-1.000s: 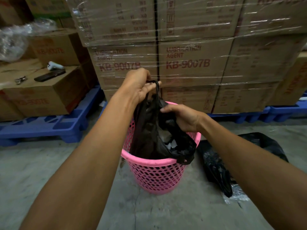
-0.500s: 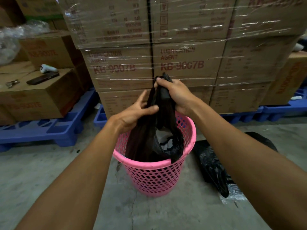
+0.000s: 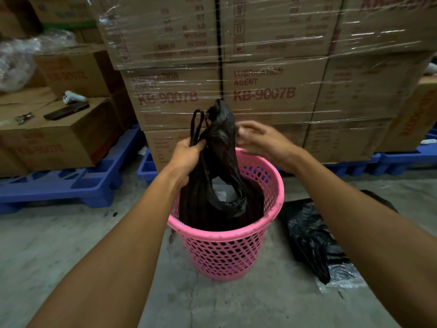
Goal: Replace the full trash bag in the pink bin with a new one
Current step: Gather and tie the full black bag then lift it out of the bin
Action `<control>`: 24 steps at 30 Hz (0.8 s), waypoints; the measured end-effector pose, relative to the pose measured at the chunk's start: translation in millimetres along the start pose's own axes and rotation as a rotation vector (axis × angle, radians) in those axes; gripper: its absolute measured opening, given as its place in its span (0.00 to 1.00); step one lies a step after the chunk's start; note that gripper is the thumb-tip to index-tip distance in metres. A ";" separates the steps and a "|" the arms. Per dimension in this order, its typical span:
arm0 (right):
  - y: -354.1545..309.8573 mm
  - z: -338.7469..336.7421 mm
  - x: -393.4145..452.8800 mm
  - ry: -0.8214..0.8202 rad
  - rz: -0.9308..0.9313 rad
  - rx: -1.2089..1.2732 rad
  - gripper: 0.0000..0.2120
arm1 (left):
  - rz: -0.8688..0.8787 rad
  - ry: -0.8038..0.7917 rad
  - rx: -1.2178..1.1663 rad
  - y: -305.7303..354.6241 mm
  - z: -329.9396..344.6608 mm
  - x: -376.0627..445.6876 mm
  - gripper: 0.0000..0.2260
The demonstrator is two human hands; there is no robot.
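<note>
Black trash bag [image 3: 220, 162] is held up, bottom still in pink bin [image 3: 227, 247] | left hand [image 3: 186, 155] is closed on its handles | right hand [image 3: 262, 140] is open, beside the bag top, holding nothing | both handles should be gripped, then lifted straight up.

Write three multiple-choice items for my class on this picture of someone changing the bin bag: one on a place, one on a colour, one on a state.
1. Where does the spare black bag lie?
A. on the floor right of the bin
B. on a box
C. inside the bin

2. What colour is the bin?
A. blue
B. pink
C. green

3. How is the bag in the bin held?
A. by neither hand
B. by both fists
C. gathered in the left hand

Answers: 1 A, it rests on concrete beside the bin. 2 B, its mesh wall is pink. 3 C, the right hand is open beside it.
</note>
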State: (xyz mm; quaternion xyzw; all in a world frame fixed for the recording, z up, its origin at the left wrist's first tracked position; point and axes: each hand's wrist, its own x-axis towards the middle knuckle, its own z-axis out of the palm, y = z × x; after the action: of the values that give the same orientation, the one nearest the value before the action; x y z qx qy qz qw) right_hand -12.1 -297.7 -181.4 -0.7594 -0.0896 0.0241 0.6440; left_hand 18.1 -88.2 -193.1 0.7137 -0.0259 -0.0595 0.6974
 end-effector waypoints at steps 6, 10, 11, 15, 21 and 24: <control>42.7 35.4 -18.9 -0.223 0.096 -0.325 0.35 | 0.107 -0.333 0.050 -2.2 16.6 -5.5 0.08; 43.5 48.9 -15.2 -0.102 0.025 -0.231 0.20 | 0.280 -0.378 0.246 4.2 25.9 -3.2 0.09; 43.3 49.7 -13.4 -0.093 0.064 -0.187 0.16 | 0.326 -0.329 0.249 7.2 24.6 -1.7 0.08; 43.8 50.9 -8.7 -0.159 0.195 0.003 0.19 | 0.410 -0.264 0.220 9.9 21.4 -0.2 0.12; 42.4 48.7 1.3 0.087 0.137 0.222 0.10 | 0.321 -0.239 -0.067 5.5 11.4 7.9 0.29; 34.0 45.8 1.0 0.138 0.101 0.309 0.07 | 0.127 -0.508 0.181 -21.8 -7.5 6.9 0.41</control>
State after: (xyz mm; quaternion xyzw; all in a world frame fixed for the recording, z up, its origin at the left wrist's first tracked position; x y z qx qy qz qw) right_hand -14.5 -258.2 -222.5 -0.6549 -0.0021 0.0175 0.7555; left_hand 24.8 -81.0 -215.0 0.7324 -0.2498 -0.1900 0.6042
